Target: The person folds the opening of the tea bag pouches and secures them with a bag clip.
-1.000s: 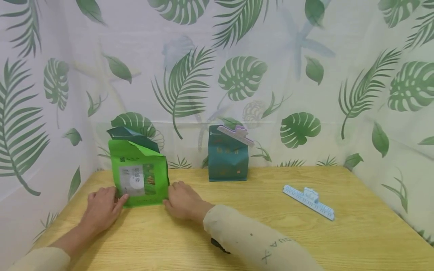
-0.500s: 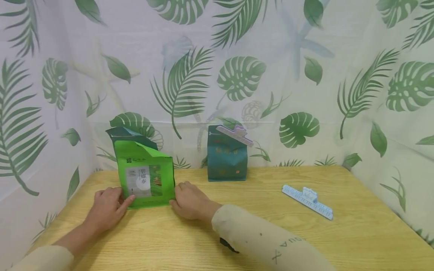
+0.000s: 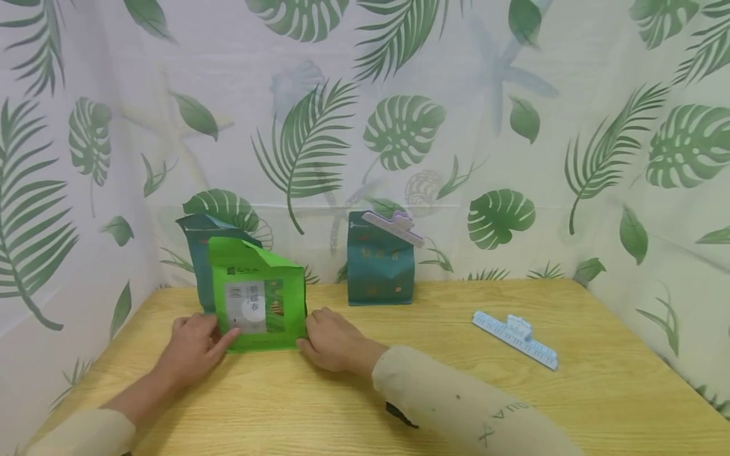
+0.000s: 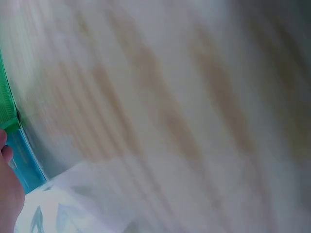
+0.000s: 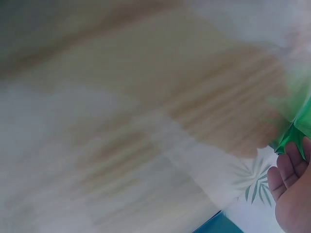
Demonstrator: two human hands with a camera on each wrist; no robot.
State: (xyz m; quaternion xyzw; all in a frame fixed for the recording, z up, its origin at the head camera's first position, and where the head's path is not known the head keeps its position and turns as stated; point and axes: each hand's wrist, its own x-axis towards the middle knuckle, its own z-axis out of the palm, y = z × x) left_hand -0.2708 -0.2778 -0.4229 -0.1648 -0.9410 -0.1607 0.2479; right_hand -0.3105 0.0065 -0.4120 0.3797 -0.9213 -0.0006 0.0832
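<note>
A bright green tea bag (image 3: pixel 259 316) with a slanting folded top stands upright on the wooden table, left of the middle. My left hand (image 3: pixel 194 348) grips its lower left side, thumb across the front. At the lower right side my right hand (image 3: pixel 336 342) holds the bag's edge with curled fingers. Only part of the left hand (image 4: pixel 8 189) shows at the edge of the left wrist view. The right wrist view has the fingers of my right hand (image 5: pixel 296 179) beside a green corner of the bag. Close behind, partly hidden, stands a teal tea bag (image 3: pixel 199 266).
Another teal tea bag (image 3: pixel 381 272) stands at the table's back, a purple sealing clip (image 3: pixel 393 228) slanting across its top. A light blue sealing clip (image 3: pixel 515 339) lies on the wooden table (image 3: pixel 445 329) at the right. Leaf-patterned cloth (image 3: pixel 319 158) encloses the back and sides.
Both hands have moved to the right together with the green tea bag, which stays upright. More of the teal bag behind it now shows. The clips have not been moved.
</note>
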